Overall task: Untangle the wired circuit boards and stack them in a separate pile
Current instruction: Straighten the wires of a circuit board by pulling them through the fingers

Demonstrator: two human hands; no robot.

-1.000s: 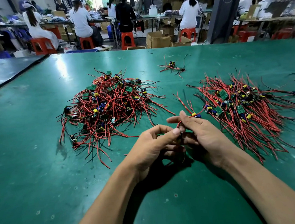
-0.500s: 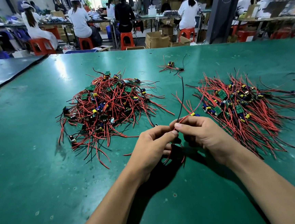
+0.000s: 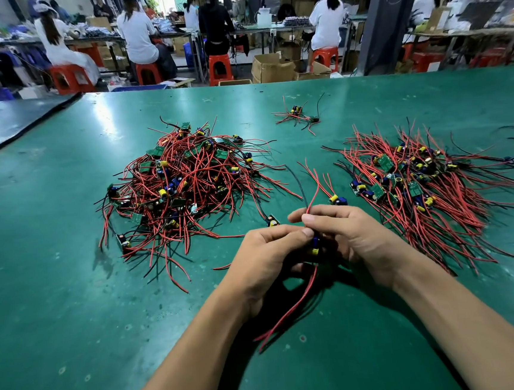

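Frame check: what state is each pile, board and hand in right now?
Left heap of red-wired green circuit boards: tangled, wires crossing every way.
Right pile of red-wired circuit boards: wires roughly aligned, fanned outward.
Small far cluster of wired boards: lying apart from both piles.
Held red-wired circuit board: between both hands, wires trailing below them.
Left hand: grips the held board.
Right hand: pinches its red wires.

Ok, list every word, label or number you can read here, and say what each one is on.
No text can be read anywhere in this view.
Green boards in the tangled pile and the sorted pile: any markings are too small to read.
Held wired circuit board: too small and partly hidden.
Cardboard boxes in the background: blurred, with no legible print.
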